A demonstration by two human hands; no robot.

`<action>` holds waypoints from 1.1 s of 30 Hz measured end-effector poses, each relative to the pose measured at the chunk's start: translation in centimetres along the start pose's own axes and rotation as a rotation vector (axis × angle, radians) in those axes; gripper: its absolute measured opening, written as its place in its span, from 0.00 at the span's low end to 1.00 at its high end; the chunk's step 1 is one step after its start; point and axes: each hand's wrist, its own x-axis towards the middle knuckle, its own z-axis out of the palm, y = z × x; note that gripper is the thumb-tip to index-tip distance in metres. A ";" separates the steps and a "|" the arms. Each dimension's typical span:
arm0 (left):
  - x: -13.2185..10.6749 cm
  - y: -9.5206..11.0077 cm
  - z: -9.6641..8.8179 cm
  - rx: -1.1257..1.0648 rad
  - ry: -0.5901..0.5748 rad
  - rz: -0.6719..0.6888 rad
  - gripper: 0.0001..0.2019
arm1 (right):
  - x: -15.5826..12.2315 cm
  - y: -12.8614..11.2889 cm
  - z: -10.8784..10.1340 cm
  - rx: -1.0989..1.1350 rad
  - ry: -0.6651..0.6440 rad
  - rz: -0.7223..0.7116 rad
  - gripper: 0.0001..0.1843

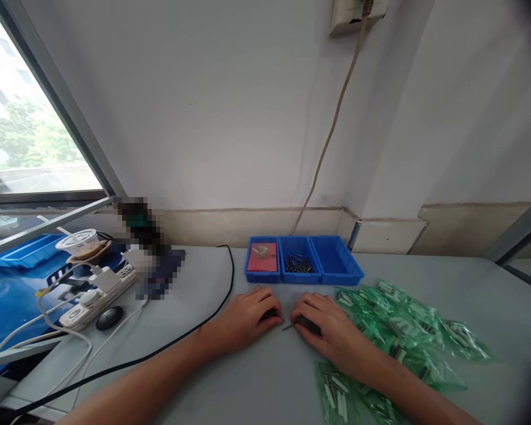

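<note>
My left hand point(248, 316) rests on the grey table point(212, 378), fingers curled over a small dark object point(271, 313) I cannot make out. My right hand point(330, 330) lies just right of it, closed on a black-handled tool point(307, 323) whose thin metal tip point(287, 327) points left toward the left hand. Behind both hands stand three joined blue bins point(303, 261): the left one holds a red pad, the middle one several small dark screws, the right one looks bare.
Several green plastic bags of small parts point(407, 330) lie right of and below my right hand. A black cable point(203, 321) crosses the table at left. A white power strip point(100, 289) with plugs, a drink cup point(80, 242) and a blue tray sit far left.
</note>
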 end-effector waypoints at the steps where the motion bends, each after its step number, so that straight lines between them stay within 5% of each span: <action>1: 0.0 0.0 0.0 0.000 0.002 0.001 0.05 | 0.0 -0.1 -0.1 0.006 -0.005 -0.007 0.07; 33: 0.0 0.0 -0.1 -0.008 -0.001 0.001 0.05 | 0.1 0.6 0.2 -0.015 0.040 0.014 0.09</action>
